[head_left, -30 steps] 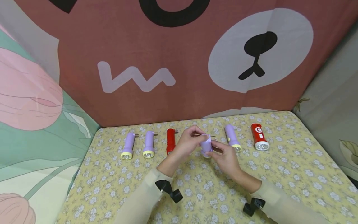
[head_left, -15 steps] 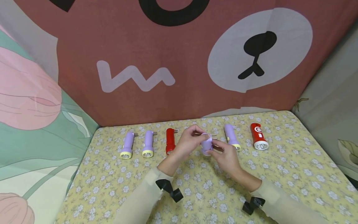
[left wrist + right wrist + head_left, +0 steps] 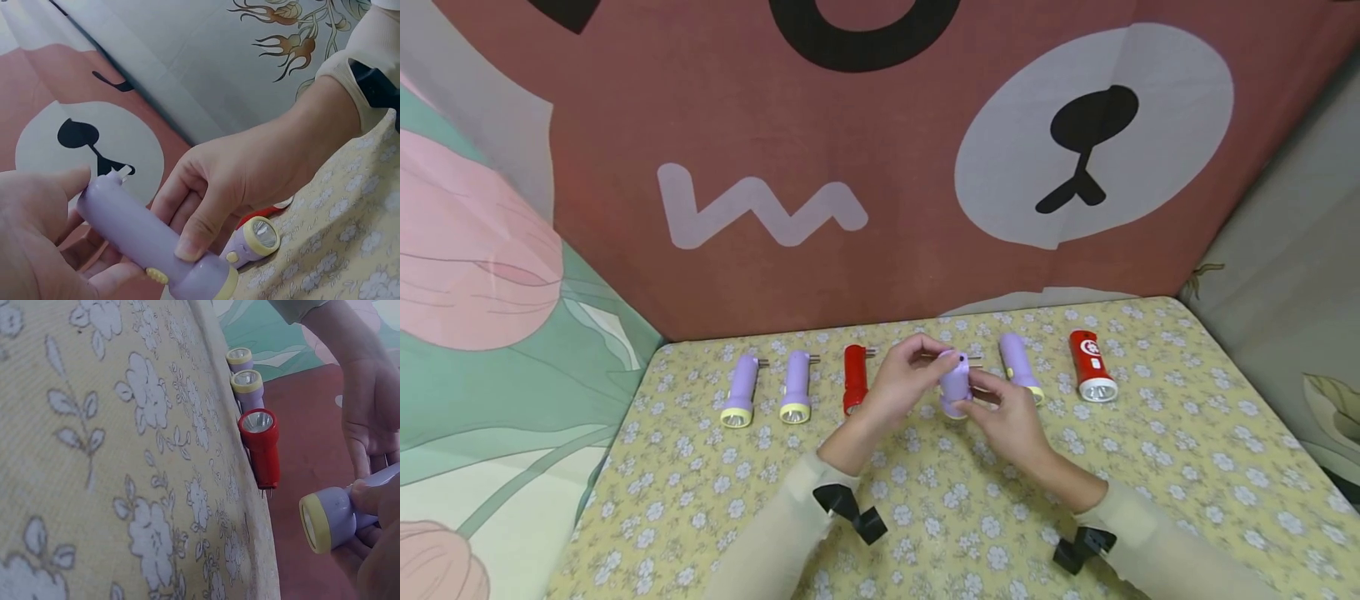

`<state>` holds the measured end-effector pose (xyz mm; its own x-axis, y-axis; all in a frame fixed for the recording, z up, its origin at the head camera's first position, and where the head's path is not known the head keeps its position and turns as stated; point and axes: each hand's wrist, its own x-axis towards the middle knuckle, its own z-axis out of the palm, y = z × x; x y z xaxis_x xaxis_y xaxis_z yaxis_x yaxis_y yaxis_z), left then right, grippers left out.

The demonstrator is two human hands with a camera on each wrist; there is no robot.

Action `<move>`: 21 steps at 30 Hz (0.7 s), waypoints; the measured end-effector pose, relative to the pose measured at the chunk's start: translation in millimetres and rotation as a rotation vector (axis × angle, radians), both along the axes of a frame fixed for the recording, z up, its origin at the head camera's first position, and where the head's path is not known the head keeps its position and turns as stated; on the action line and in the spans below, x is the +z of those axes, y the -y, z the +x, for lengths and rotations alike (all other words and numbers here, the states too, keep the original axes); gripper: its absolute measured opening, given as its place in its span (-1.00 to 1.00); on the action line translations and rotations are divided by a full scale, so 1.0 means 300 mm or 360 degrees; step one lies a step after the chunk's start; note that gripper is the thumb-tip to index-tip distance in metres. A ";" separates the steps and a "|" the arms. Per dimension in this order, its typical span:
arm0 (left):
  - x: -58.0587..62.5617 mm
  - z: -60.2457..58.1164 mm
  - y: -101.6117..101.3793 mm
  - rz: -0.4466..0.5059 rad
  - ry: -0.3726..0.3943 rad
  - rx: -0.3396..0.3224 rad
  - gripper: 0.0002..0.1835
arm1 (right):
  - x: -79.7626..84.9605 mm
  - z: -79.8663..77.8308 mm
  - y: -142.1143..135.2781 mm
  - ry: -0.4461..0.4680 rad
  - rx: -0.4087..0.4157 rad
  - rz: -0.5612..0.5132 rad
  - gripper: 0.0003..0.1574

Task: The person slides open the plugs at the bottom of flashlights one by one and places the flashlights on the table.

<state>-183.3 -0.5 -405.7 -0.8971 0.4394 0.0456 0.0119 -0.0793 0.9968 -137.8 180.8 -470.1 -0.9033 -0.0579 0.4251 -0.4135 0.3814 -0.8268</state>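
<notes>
A purple flashlight [image 3: 955, 387] with fold-out plug prongs is held up between both hands above the table. My left hand [image 3: 901, 385] pinches its tail end, thumb on top. Lower down, near the head, my right hand [image 3: 1009, 417] grips it between thumb and fingers. In the left wrist view the flashlight [image 3: 134, 225] shows a yellow switch, and its prongs stick out near the tail. Its yellow-rimmed head [image 3: 331, 517] appears in the right wrist view. Just right of the hands lies another purple flashlight [image 3: 1018, 362], partly behind the right hand in the head view.
On the flowered tablecloth [image 3: 940, 517] lie two purple flashlights [image 3: 742, 387] [image 3: 797, 383] and a red flashlight [image 3: 855, 377] at left, all with prongs out. A red flashlight with a white rim [image 3: 1090, 362] lies at far right. A printed cloth [image 3: 910, 275] hangs behind the table.
The held flashlight's tail end has turned slightly, and a small dark spot on it now shows beside the left thumb. Both hands stay on it in nearly the same place.
</notes>
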 end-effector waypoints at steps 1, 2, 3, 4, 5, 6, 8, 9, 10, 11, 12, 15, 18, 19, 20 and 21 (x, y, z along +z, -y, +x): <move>0.000 -0.001 0.003 -0.0008 -0.0017 -0.0016 -0.77 | 0.002 0.001 -0.001 0.0013 0.0001 -0.0005 -0.47; -0.001 -0.003 0.007 -0.0019 -0.0038 -0.0031 -0.75 | 0.004 0.002 -0.001 0.0023 0.0004 -0.0010 -0.47; -0.002 -0.005 0.011 -0.0041 -0.0058 -0.0045 -0.74 | 0.007 0.003 -0.001 0.0038 0.0006 -0.0015 -0.46; -0.001 -0.006 0.017 -0.0074 -0.0091 -0.0054 -0.72 | 0.008 0.003 -0.002 0.0051 0.0014 -0.0024 -0.46; -0.002 -0.008 0.021 -0.0111 -0.0127 -0.0060 -0.71 | 0.010 0.003 -0.002 0.0060 0.0021 -0.0028 -0.45; -0.002 -0.010 0.027 -0.0147 -0.0165 -0.0065 -0.69 | 0.011 0.002 -0.002 0.0069 0.0031 -0.0032 -0.45; -0.003 -0.014 0.038 -0.0209 -0.0233 -0.0072 -0.65 | 0.014 0.000 -0.001 0.0075 0.0045 -0.0035 -0.45; -0.003 -0.015 0.042 -0.0234 -0.0263 -0.0075 -0.63 | 0.017 0.000 0.000 0.0078 0.0051 -0.0038 -0.44; -0.004 -0.016 0.046 -0.0249 -0.0294 -0.0078 -0.61 | 0.019 -0.001 0.000 0.0078 0.0056 -0.0039 -0.44; -0.005 -0.018 0.049 -0.0255 -0.0315 -0.0084 -0.59 | 0.020 -0.002 0.000 0.0077 0.0058 -0.0038 -0.44; -0.006 -0.019 0.051 -0.0258 -0.0337 -0.0088 -0.57 | 0.021 -0.002 0.001 0.0079 0.0060 -0.0039 -0.44; -0.011 -0.021 0.054 -0.0248 -0.0376 -0.0093 -0.54 | 0.026 0.000 0.003 0.0092 0.0063 -0.0043 -0.43; -0.017 -0.023 0.056 -0.0237 -0.0392 -0.0092 -0.51 | 0.029 0.002 0.004 0.0108 0.0061 -0.0044 -0.44; -0.018 -0.023 0.056 -0.0236 -0.0392 -0.0091 -0.51 | 0.030 0.003 0.005 0.0112 0.0060 -0.0044 -0.44; -0.018 -0.023 0.056 -0.0234 -0.0392 -0.0091 -0.50 | 0.031 0.003 0.005 0.0116 0.0059 -0.0044 -0.44; -0.019 -0.022 0.056 -0.0232 -0.0391 -0.0090 -0.49 | 0.032 0.003 0.005 0.0119 0.0058 -0.0043 -0.45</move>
<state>-190.0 -17.3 -411.3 -0.8409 0.5063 0.1913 0.2542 0.0573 0.9655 -136.8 179.3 -460.5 -0.9302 -0.0809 0.3581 -0.3633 0.3442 -0.8658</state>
